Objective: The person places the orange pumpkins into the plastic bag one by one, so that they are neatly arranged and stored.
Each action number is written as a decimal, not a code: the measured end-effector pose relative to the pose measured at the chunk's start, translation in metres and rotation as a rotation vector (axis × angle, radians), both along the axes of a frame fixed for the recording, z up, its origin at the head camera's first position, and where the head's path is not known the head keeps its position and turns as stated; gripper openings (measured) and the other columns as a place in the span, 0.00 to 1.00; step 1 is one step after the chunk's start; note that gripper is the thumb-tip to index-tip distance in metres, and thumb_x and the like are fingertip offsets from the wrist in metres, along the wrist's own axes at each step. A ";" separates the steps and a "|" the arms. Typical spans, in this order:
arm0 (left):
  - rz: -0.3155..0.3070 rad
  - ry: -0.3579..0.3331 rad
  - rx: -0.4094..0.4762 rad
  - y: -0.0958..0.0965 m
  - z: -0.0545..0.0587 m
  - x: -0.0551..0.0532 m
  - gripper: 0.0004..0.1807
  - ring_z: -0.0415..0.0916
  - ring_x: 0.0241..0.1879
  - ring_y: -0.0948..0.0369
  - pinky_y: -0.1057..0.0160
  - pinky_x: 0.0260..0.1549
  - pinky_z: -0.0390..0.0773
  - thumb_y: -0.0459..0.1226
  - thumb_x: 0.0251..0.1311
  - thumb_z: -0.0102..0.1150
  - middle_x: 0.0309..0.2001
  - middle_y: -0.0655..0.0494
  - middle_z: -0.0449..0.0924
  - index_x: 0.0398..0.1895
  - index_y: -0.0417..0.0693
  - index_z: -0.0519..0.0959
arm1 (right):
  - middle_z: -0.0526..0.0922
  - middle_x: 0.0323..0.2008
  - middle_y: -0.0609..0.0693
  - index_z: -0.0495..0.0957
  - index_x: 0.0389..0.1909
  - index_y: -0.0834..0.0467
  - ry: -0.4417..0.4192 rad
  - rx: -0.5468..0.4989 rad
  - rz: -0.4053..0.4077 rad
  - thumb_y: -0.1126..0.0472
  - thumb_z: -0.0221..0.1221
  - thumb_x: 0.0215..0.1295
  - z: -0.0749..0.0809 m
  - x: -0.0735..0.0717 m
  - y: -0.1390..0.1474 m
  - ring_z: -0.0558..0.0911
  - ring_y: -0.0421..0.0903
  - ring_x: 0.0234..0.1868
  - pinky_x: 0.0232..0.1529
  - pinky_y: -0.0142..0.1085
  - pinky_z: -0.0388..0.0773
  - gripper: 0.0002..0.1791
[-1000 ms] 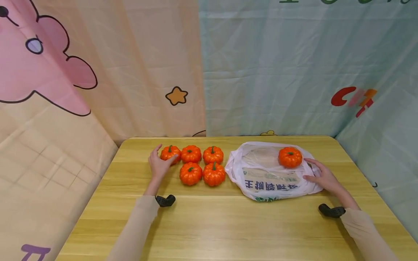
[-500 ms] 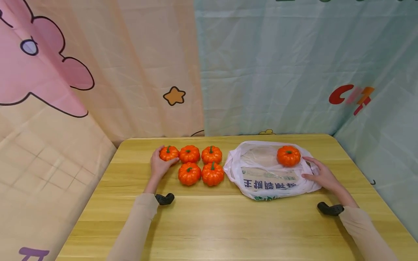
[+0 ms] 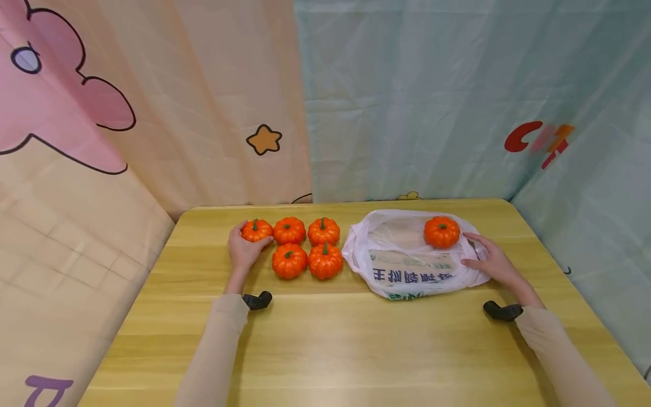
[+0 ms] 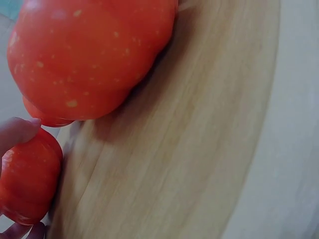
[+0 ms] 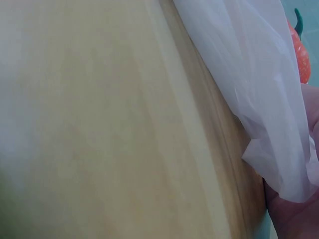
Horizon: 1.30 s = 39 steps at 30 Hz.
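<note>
Across the table (image 3: 325, 345), the left hand (image 3: 244, 247) has closed round the pumpkin (image 3: 257, 230) between its fingers, seemingly secured; the right hand (image 3: 492, 261), wide-fingered, touches a bag (image 3: 357, 243).

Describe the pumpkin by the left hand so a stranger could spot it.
On the wood-grain table, left of the white plastic bag, five orange pumpkins sit in two rows. Find the far row's left end. That pumpkin is the only one the left hand grips.

On the wooden table (image 5: 124, 124), a white bag (image 5: 254, 74) partly hides the right hand (image 5: 294, 216) and orange pumpkin (image 5: 302, 59).
</note>
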<state>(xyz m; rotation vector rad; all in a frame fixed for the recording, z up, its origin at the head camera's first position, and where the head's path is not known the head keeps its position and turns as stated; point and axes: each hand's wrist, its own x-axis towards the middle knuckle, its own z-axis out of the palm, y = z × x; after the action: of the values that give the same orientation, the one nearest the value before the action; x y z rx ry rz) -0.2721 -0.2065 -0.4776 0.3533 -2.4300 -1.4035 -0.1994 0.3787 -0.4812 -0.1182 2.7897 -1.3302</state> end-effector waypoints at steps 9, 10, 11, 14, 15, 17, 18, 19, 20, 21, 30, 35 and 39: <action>0.042 0.036 0.001 0.000 0.002 -0.002 0.47 0.65 0.62 0.43 0.47 0.65 0.64 0.42 0.40 0.78 0.63 0.37 0.67 0.65 0.39 0.66 | 0.50 0.71 0.73 0.55 0.71 0.65 0.015 -0.006 0.008 0.60 0.63 0.61 0.001 -0.011 0.000 0.44 0.73 0.71 0.64 0.73 0.38 0.41; 0.049 0.044 0.004 0.001 0.002 -0.002 0.47 0.65 0.62 0.43 0.47 0.65 0.64 0.42 0.40 0.78 0.63 0.37 0.67 0.65 0.39 0.66 | 0.50 0.71 0.73 0.55 0.71 0.65 0.016 -0.005 0.009 0.60 0.63 0.61 0.001 -0.011 0.000 0.44 0.74 0.71 0.64 0.73 0.38 0.41; 0.056 0.051 0.008 0.002 0.002 -0.002 0.46 0.65 0.62 0.43 0.47 0.65 0.65 0.42 0.40 0.78 0.62 0.37 0.67 0.65 0.39 0.67 | 0.49 0.71 0.73 0.54 0.71 0.65 0.012 -0.006 0.008 0.60 0.63 0.61 0.002 -0.011 0.000 0.44 0.73 0.71 0.64 0.73 0.38 0.41; 0.077 0.071 0.014 0.004 0.000 -0.002 0.46 0.65 0.62 0.42 0.47 0.65 0.65 0.43 0.39 0.78 0.62 0.37 0.68 0.64 0.39 0.67 | 0.49 0.71 0.73 0.55 0.71 0.65 0.015 -0.006 0.009 0.60 0.63 0.61 0.002 -0.011 0.001 0.44 0.74 0.71 0.64 0.73 0.38 0.41; 0.085 0.075 0.017 0.005 -0.001 -0.002 0.46 0.65 0.62 0.42 0.47 0.65 0.64 0.43 0.39 0.78 0.62 0.37 0.68 0.64 0.39 0.68 | 0.49 0.71 0.73 0.55 0.71 0.66 0.016 -0.010 0.010 0.60 0.63 0.61 0.002 -0.011 0.001 0.44 0.74 0.71 0.64 0.73 0.38 0.41; 0.103 0.067 0.020 0.007 -0.002 -0.002 0.46 0.64 0.62 0.42 0.46 0.65 0.64 0.43 0.40 0.78 0.62 0.38 0.67 0.65 0.40 0.67 | 0.49 0.71 0.73 0.55 0.70 0.66 0.018 -0.014 0.009 0.60 0.64 0.61 0.002 -0.010 0.001 0.44 0.74 0.71 0.64 0.73 0.38 0.41; 0.112 0.059 0.023 0.008 -0.002 -0.001 0.46 0.64 0.63 0.42 0.46 0.65 0.64 0.44 0.40 0.78 0.63 0.38 0.67 0.65 0.41 0.67 | 0.49 0.71 0.73 0.55 0.70 0.66 0.015 -0.015 0.008 0.60 0.63 0.61 0.002 -0.009 0.001 0.44 0.74 0.71 0.64 0.73 0.38 0.41; 0.120 0.051 0.029 0.010 -0.003 -0.001 0.46 0.63 0.63 0.42 0.46 0.65 0.63 0.44 0.41 0.77 0.63 0.39 0.66 0.65 0.42 0.67 | 0.49 0.71 0.73 0.55 0.70 0.66 0.013 -0.015 0.007 0.60 0.64 0.61 0.002 -0.008 0.001 0.44 0.74 0.71 0.64 0.73 0.38 0.41; 0.128 0.042 0.033 0.011 -0.003 -0.001 0.46 0.63 0.63 0.42 0.46 0.66 0.63 0.45 0.41 0.77 0.64 0.39 0.66 0.66 0.43 0.66 | 0.49 0.71 0.73 0.55 0.70 0.66 0.012 -0.014 0.006 0.59 0.64 0.61 0.002 -0.008 0.001 0.44 0.74 0.71 0.64 0.73 0.38 0.41; 0.136 0.035 0.038 0.012 -0.003 -0.001 0.46 0.62 0.64 0.43 0.46 0.66 0.62 0.45 0.41 0.77 0.64 0.39 0.66 0.66 0.43 0.66 | 0.49 0.71 0.73 0.55 0.70 0.66 0.012 -0.014 0.004 0.60 0.64 0.61 0.001 -0.007 0.002 0.44 0.74 0.71 0.64 0.73 0.38 0.41; 0.178 0.040 0.061 0.013 -0.001 0.007 0.45 0.63 0.65 0.45 0.48 0.67 0.62 0.42 0.42 0.76 0.65 0.41 0.67 0.66 0.43 0.66 | 0.51 0.70 0.73 0.55 0.70 0.67 0.019 -0.027 0.021 0.62 0.64 0.60 -0.002 -0.006 0.000 0.44 0.74 0.71 0.64 0.72 0.38 0.41; 0.196 0.056 0.048 0.011 0.006 0.013 0.45 0.64 0.64 0.44 0.48 0.66 0.63 0.42 0.41 0.77 0.64 0.41 0.67 0.65 0.44 0.67 | 0.50 0.71 0.74 0.54 0.70 0.67 0.006 -0.027 0.015 0.61 0.64 0.60 -0.002 -0.003 -0.001 0.44 0.74 0.71 0.64 0.72 0.38 0.42; 0.191 0.081 0.062 0.013 0.016 0.017 0.44 0.63 0.64 0.44 0.46 0.65 0.63 0.43 0.42 0.76 0.64 0.42 0.67 0.66 0.46 0.67 | 0.49 0.71 0.73 0.55 0.70 0.67 0.004 -0.036 0.012 0.62 0.64 0.60 -0.002 0.000 0.000 0.44 0.74 0.71 0.64 0.73 0.38 0.41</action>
<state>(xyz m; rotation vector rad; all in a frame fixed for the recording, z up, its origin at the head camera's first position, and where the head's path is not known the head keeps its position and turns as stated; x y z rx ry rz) -0.2546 -0.1930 -0.4612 0.5181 -2.2272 -1.3843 -0.1995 0.3785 -0.4827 -0.1389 2.7648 -1.3802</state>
